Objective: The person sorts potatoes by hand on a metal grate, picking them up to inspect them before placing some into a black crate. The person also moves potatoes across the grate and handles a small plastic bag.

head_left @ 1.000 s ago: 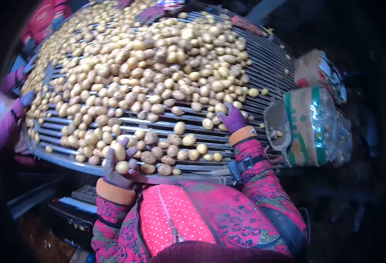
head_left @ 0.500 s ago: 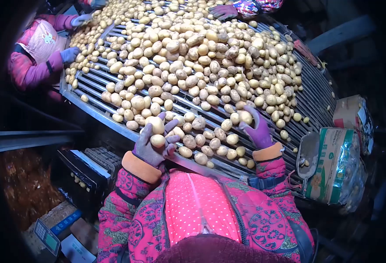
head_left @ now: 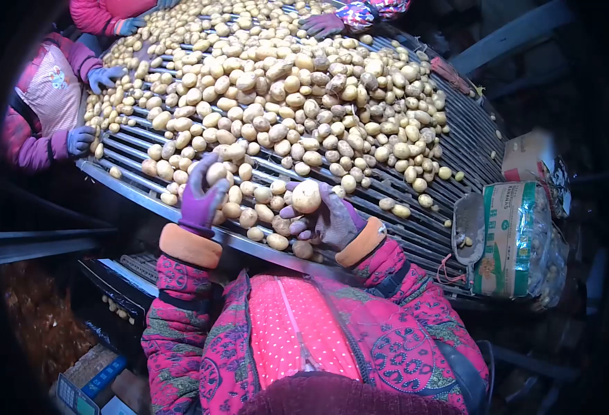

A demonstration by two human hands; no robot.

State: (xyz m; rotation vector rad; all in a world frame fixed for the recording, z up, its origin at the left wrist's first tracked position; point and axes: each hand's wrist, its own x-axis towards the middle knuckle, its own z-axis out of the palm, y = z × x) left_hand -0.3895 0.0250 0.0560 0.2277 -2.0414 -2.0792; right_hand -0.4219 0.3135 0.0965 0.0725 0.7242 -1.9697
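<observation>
Many potatoes (head_left: 277,90) are heaped on a slatted metal table (head_left: 121,176). My left hand (head_left: 202,197), in a purple glove, is over potatoes near the table's front edge, its fingers curved round a potato (head_left: 216,173). My right hand (head_left: 328,216), gloved in purple and grey, is turned up and holds a large pale potato (head_left: 306,196) between thumb and fingers. Below and between the two hands, several potatoes (head_left: 277,241) lie along the front edge.
Co-workers' gloved hands (head_left: 104,77) reach in at the left, and another gloved hand (head_left: 322,25) rests at the back. A metal scoop (head_left: 469,225) and a cardboard box (head_left: 508,238) stand at the right. A dark crate (head_left: 114,294) is at lower left.
The camera view has shifted. My right hand has moved left and turned up with a potato. My left hand has moved up and left, turned over, and no longer shows the two potatoes it held.
</observation>
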